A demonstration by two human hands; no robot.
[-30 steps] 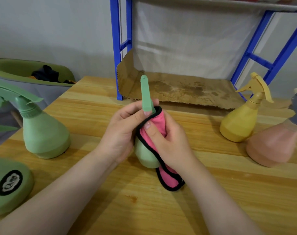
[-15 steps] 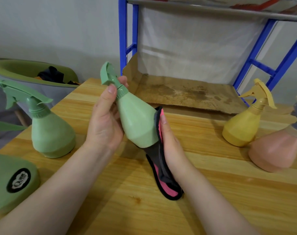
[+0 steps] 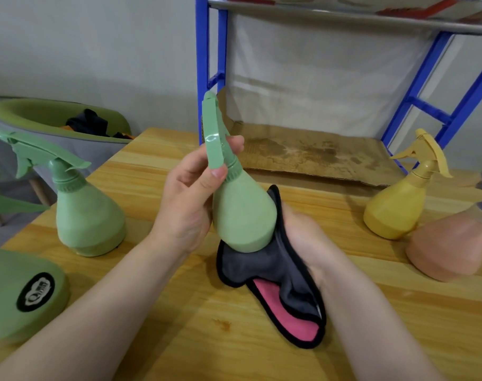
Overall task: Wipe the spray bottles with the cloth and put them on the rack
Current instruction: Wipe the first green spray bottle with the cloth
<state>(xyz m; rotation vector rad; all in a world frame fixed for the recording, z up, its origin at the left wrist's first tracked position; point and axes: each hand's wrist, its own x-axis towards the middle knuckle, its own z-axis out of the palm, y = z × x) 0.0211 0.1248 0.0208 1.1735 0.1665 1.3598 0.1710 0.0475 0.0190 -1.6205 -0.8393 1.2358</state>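
The left hand (image 3: 187, 207) fingers clamp the green spray bottle (image 3: 242, 215) at its neck while the right hand (image 3: 303, 237) fingers cup the cloth (image 3: 273, 270) against its base.

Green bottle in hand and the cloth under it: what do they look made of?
Green bottle: looks like matte plastic on the body, with a glossier trigger head that shows a highlight near the left hand. Cloth: soft fabric, probably microfibre, grey on one face and pink on the other, with a stitched black edge; it drapes limply over the right hand.
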